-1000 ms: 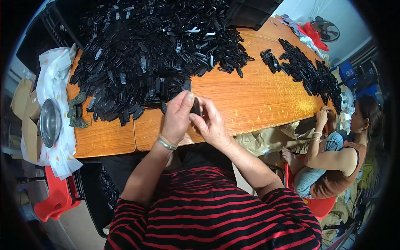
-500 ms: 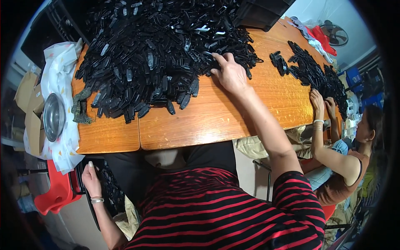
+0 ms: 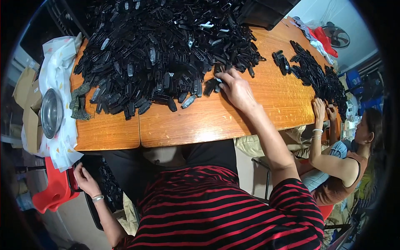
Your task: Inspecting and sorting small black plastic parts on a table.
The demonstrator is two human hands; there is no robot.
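A wide heap of small, oblong black plastic pieces (image 3: 146,62) covers the far and middle part of the wooden table. At the heap's near right edge, my right hand (image 3: 239,91) has its fingers curled over a few pieces (image 3: 211,86), which are smeared by motion. One greyish piece (image 3: 188,101) lies at the front fringe of the pile. Down at the left, below table height, my left hand (image 3: 86,180) holds nothing, its fingers apart. It is beside a dark container (image 3: 94,211) with more black pieces (image 3: 110,183) in it.
Another person (image 3: 339,166) sits at the right, both hands at a smaller black heap (image 3: 310,71). A black crate (image 3: 264,12) stands at the far right of my heap. Left are a metal bowl (image 3: 51,113), dark knitted cloth (image 3: 79,102) and a red chair (image 3: 53,187).
My right hand has drawn slightly toward me, bringing a few pieces to the heap's near edge. My left hand has shifted a little left and its fingers have spread.
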